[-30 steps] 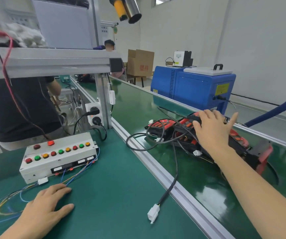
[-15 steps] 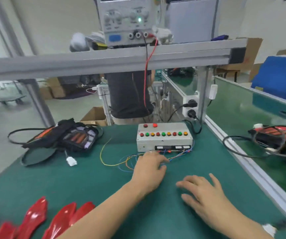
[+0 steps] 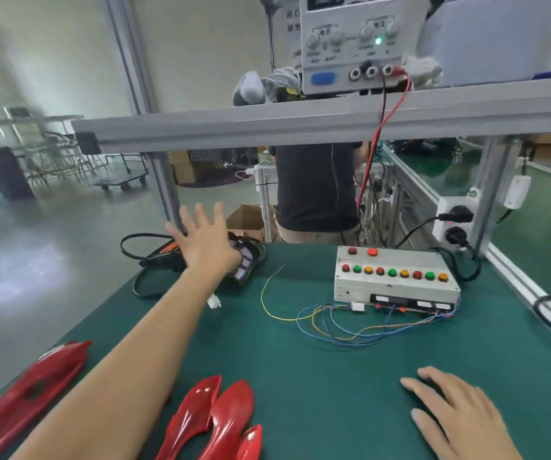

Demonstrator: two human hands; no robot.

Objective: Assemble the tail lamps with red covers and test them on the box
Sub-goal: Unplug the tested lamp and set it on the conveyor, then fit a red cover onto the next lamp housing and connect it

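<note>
A big green surface [image 3: 300, 376] holds everything. A grey shelf [image 3: 267, 124] crosses above it with a power supply [image 3: 350, 44] on top. The grey test box [image 3: 397, 277], with red, green and orange buttons, sits at the far right, thin wires [image 3: 350, 330] spilling out in front. Red covers [image 3: 214, 416] lie at the near left edge. The black tail lamp [image 3: 244, 263] with its cable sits at the far left. The left hand [image 3: 206, 240] reaches over it, fingers spread wide, holding nothing. The right hand [image 3: 456, 413] rests flat on the surface, released.
</note>
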